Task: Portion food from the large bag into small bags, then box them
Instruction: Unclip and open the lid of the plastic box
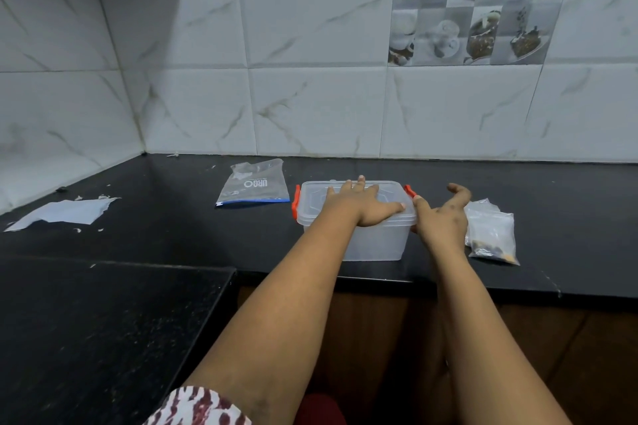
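While one clear box (355, 217) with two orange clips sits lidded at frame centre, the left hand (362, 205) presses flat on its lid, the right hand (440, 217) spread loose beside it. Two filled small bags (492, 235) lie right; one empty zip bag (253, 183) upper left.

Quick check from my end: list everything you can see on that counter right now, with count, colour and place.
box: one, clear with orange clips, lid on, counter centre
large bag: one, clear, blue zip strip, flat, left of box
small bags: at least two, clear, brown food inside, right of box
paper: one torn white sheet, far left
counter: black
left hand: flat on the lid
right hand: open, at box's right end
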